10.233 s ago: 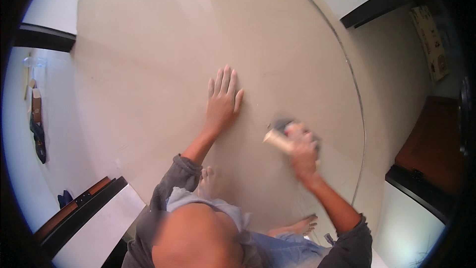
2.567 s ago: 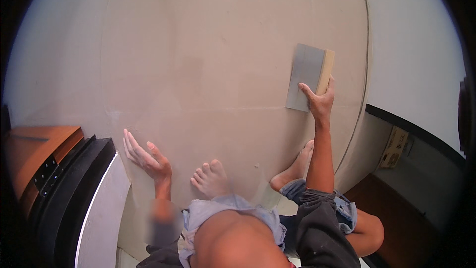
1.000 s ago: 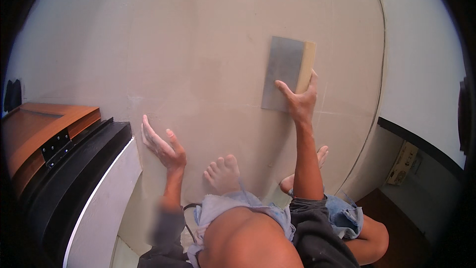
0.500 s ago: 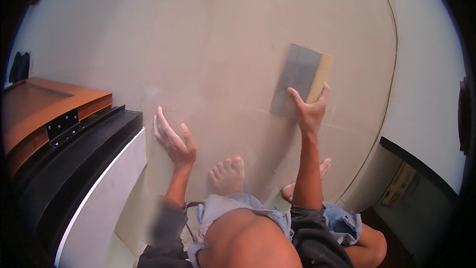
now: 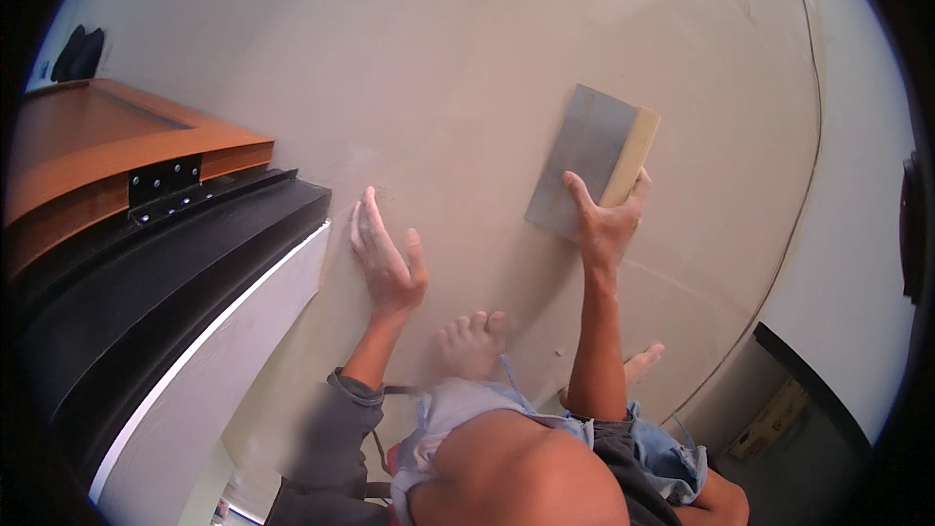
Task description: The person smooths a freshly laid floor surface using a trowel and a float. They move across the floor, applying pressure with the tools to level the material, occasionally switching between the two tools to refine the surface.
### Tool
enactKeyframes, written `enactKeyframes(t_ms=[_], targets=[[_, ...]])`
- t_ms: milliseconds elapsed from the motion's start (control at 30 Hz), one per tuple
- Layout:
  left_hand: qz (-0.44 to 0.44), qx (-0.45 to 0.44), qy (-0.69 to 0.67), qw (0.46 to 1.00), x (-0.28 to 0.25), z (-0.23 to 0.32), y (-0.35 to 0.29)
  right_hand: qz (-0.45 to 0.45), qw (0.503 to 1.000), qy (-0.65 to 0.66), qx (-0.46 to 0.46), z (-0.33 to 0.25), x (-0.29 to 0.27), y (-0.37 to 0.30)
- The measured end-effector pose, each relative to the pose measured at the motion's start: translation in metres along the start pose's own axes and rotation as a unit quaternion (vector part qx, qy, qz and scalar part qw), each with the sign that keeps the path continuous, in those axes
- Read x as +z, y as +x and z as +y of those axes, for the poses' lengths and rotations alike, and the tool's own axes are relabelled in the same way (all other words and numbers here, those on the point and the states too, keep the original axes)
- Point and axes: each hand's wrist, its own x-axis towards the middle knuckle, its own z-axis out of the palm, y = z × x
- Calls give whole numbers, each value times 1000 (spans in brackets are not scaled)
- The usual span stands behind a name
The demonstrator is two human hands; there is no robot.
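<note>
My right hand (image 5: 609,224) grips a wide putty knife with a flat grey metal blade (image 5: 577,158) and a pale wooden handle strip (image 5: 631,158). Its thumb lies over the blade while the fingers wrap round the handle's side. The blade rests on or just above the beige floor (image 5: 458,88); I cannot tell which. To the left, my left hand (image 5: 388,258) is open, holding nothing. Its dusty fingers are stretched out together, thumb apart, close to the end of the black door frame (image 5: 302,197).
An orange-brown door (image 5: 146,156) with a black hinge (image 5: 166,185) stands open at left, above a white wall end (image 5: 243,331). A dark shoe-like item (image 5: 78,54) lies beyond. A cable (image 5: 816,117) runs along the right wall. My bare foot (image 5: 472,343) is between my arms.
The view has shifted, so the door, frame and left hand sit further right in it. My right hand keeps its grip on the putty knife, which has barely moved in the picture.
</note>
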Motion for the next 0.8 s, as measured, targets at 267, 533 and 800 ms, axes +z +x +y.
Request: enactKeyframes(t_ms=[267, 533, 800], targets=[[-4, -12, -5, 1000, 1, 2, 0, -23, 999, 10, -24, -19, 40, -14], [8, -6, -3, 1000, -4, 7, 2, -18, 998, 64, -15, -16, 43, -7], [26, -2, -43, 999, -8, 2, 2, -148, 975, 40, -163, -81, 63, 13]])
